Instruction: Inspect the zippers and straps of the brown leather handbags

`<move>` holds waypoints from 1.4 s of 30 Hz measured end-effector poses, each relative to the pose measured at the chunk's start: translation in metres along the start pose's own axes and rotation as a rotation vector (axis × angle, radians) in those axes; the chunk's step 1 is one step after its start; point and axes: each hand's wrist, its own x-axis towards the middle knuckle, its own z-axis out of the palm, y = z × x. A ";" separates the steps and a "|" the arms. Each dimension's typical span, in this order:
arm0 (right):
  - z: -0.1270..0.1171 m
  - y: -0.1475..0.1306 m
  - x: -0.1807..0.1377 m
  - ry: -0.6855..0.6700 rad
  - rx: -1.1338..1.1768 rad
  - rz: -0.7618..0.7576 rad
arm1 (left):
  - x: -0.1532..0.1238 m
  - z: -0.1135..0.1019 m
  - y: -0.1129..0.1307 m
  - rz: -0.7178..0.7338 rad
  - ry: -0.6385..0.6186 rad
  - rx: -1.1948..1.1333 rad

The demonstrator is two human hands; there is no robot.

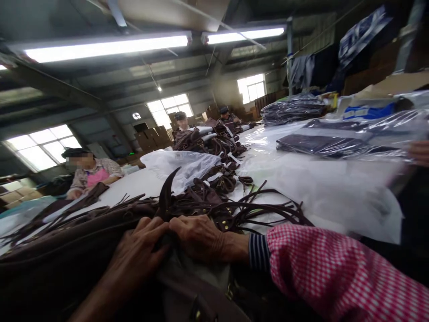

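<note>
Dark brown leather-like goods [83,241] with straps and brass-coloured rivets lie heaped in front of me. My left hand [142,248] is closed at the upper edge of this brown material, fingers bent over it. Touching it knuckle to knuckle, my right hand [197,237] is curled into a grip on the same piece; its fingertips are hidden. A pointed brown strap [167,190] sticks up just beyond both hands. Below them hangs a brown panel [197,290] with brass-coloured hardware, mostly in shadow. Thin brown cords [268,208] fan out beyond my right wrist.
A white table [130,183] stretches away, with a pile of brown strapped goods [208,143] and a clear plastic bag [181,163]. Plastic-wrapped dark packs [321,143] lie at right, near a hand [418,153] at the edge. A co-worker [94,172] sits at left; two more are farther back.
</note>
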 end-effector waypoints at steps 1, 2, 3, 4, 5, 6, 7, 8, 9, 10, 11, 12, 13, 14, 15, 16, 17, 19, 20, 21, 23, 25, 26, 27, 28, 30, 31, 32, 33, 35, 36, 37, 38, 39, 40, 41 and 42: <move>0.002 0.001 -0.002 0.026 0.036 -0.010 | 0.003 -0.004 0.000 0.018 -0.034 0.023; 0.003 0.002 -0.003 0.043 0.063 -0.024 | 0.007 -0.008 0.001 0.031 -0.068 0.035; 0.005 0.004 -0.004 0.051 0.080 -0.034 | 0.011 -0.011 0.000 0.039 -0.097 0.040; 0.006 0.005 -0.005 0.055 0.088 -0.042 | 0.015 -0.014 0.000 0.042 -0.116 0.043; 0.007 0.006 -0.005 0.055 0.091 -0.048 | 0.019 -0.015 0.000 0.038 -0.123 0.050; 0.007 0.007 -0.006 0.055 0.095 -0.052 | 0.023 -0.016 0.001 0.021 -0.123 0.059; 0.007 0.008 -0.006 0.052 0.100 -0.054 | 0.026 -0.016 0.002 -0.007 -0.118 0.069; 0.006 0.008 -0.005 0.048 0.105 -0.054 | 0.028 -0.015 0.003 -0.036 -0.114 0.076; 0.004 0.008 -0.005 0.038 0.108 -0.053 | 0.029 -0.014 0.005 -0.060 -0.109 0.073; 0.002 0.008 -0.004 0.022 0.108 -0.054 | 0.030 -0.013 0.007 -0.077 -0.099 0.062; -0.002 0.007 -0.003 -0.001 0.106 -0.052 | 0.029 -0.012 0.009 -0.081 -0.089 0.040; -0.006 0.007 -0.003 -0.026 0.106 -0.048 | 0.027 -0.010 0.010 -0.071 -0.079 0.011; -0.013 0.008 -0.003 -0.048 0.109 -0.044 | 0.025 -0.009 0.010 -0.052 -0.071 -0.023; -0.022 0.010 -0.003 -0.062 0.119 -0.039 | 0.022 -0.007 0.010 -0.033 -0.061 -0.057; -0.032 0.013 -0.006 -0.072 0.139 -0.039 | 0.020 -0.004 0.009 -0.018 -0.048 -0.085; -0.045 0.019 -0.011 -0.080 0.168 -0.038 | 0.016 -0.001 0.008 -0.007 -0.029 -0.106; -0.060 0.026 -0.017 -0.082 0.203 -0.036 | 0.013 0.002 0.007 -0.003 0.000 -0.123; -0.091 0.048 -0.039 -0.120 0.300 0.018 | 0.008 0.010 0.004 -0.015 0.081 -0.143; -0.107 0.060 -0.052 -0.143 0.352 0.078 | 0.006 0.014 0.004 -0.025 0.119 -0.154; -0.122 0.073 -0.067 -0.163 0.386 0.146 | 0.004 0.018 0.003 -0.034 0.153 -0.167; -0.145 0.092 -0.100 -0.214 0.416 0.289 | 0.002 0.024 0.003 -0.047 0.195 -0.192; -0.159 0.101 -0.131 -0.263 0.408 0.452 | 0.001 0.027 0.004 -0.050 0.209 -0.200; -0.162 0.101 -0.145 -0.287 0.414 0.512 | 0.000 0.027 0.004 -0.044 0.215 -0.202; -0.163 0.098 -0.157 -0.316 0.414 0.542 | 0.000 0.027 0.005 -0.034 0.219 -0.203; -0.161 0.094 -0.167 -0.333 0.399 0.547 | 0.000 0.027 0.005 -0.023 0.223 -0.205; -0.154 0.084 -0.180 -0.349 0.310 0.498 | -0.001 0.027 0.006 -0.010 0.236 -0.214; -0.150 0.080 -0.183 -0.347 0.250 0.460 | -0.001 0.027 0.006 -0.009 0.243 -0.217; -0.145 0.076 -0.184 -0.343 0.192 0.424 | -0.002 0.028 0.006 -0.011 0.250 -0.220; -0.140 0.074 -0.183 -0.344 0.143 0.393 | -0.002 0.028 0.006 -0.013 0.257 -0.222; -0.131 0.074 -0.178 -0.372 0.068 0.349 | -0.003 0.030 0.006 -0.009 0.272 -0.230; -0.127 0.074 -0.174 -0.398 0.037 0.333 | -0.003 0.030 0.005 -0.003 0.279 -0.236; -0.124 0.075 -0.171 -0.431 0.007 0.322 | -0.004 0.031 0.005 0.005 0.287 -0.243; -0.121 0.076 -0.167 -0.467 -0.018 0.315 | -0.004 0.031 0.005 0.012 0.292 -0.250; -0.119 0.077 -0.164 -0.502 -0.035 0.307 | -0.005 0.032 0.005 0.015 0.293 -0.254; -0.118 0.077 -0.161 -0.530 -0.045 0.298 | -0.005 0.032 0.005 0.017 0.294 -0.256; -0.117 0.078 -0.160 -0.547 -0.051 0.292 | -0.005 0.032 0.006 0.016 0.292 -0.257; -0.116 0.078 -0.158 -0.553 -0.052 0.292 | -0.005 0.032 0.006 0.014 0.290 -0.258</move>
